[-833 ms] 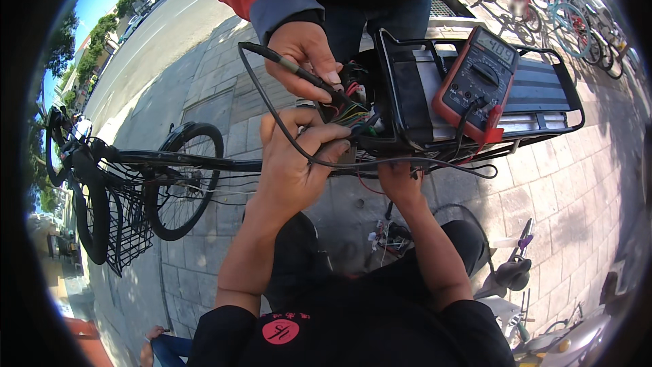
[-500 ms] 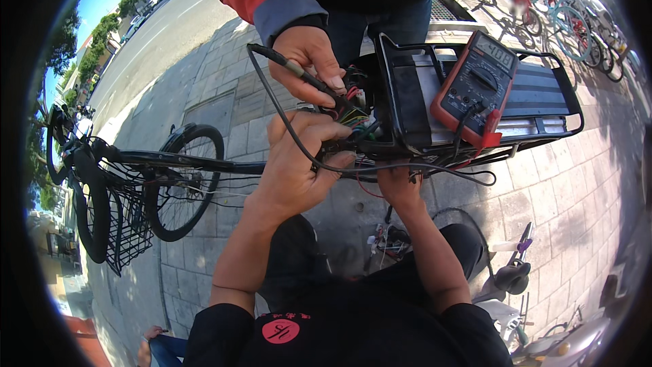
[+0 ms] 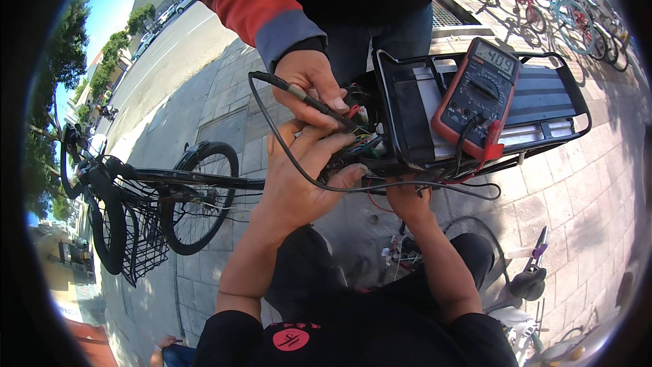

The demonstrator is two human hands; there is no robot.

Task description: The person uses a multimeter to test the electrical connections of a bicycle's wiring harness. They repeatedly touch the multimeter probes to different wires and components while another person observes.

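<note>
My left hand [image 3: 299, 173] is closed round a bundle of thin coloured wires [image 3: 367, 143] at the front end of the bicycle's black rear rack [image 3: 397, 119]. From the far side, a co-worker's hand [image 3: 309, 85] holds a black test probe [image 3: 305, 98] with its tip down among those wires, close to my fingertips. My right hand [image 3: 407, 200] reaches under the near side of the rack, where its fingers are hidden. A red and dark grey multimeter [image 3: 479, 92] lies on the rack with its display lit, and a black lead [image 3: 299, 166] loops across my left hand.
The bicycle's frame [image 3: 204, 178], wheel [image 3: 202, 197] and wire basket [image 3: 142, 238] extend to the left. Loose wires and parts [image 3: 401, 255] lie on the paving below my hands. Parked bicycles [image 3: 570, 13] stand at the far right, and the co-worker's red sleeve [image 3: 258, 7] is opposite me.
The whole view has shifted slightly. My left fingers have straightened a little over the wires, and the multimeter's reading differs slightly. The probe stays in the co-worker's hand.
</note>
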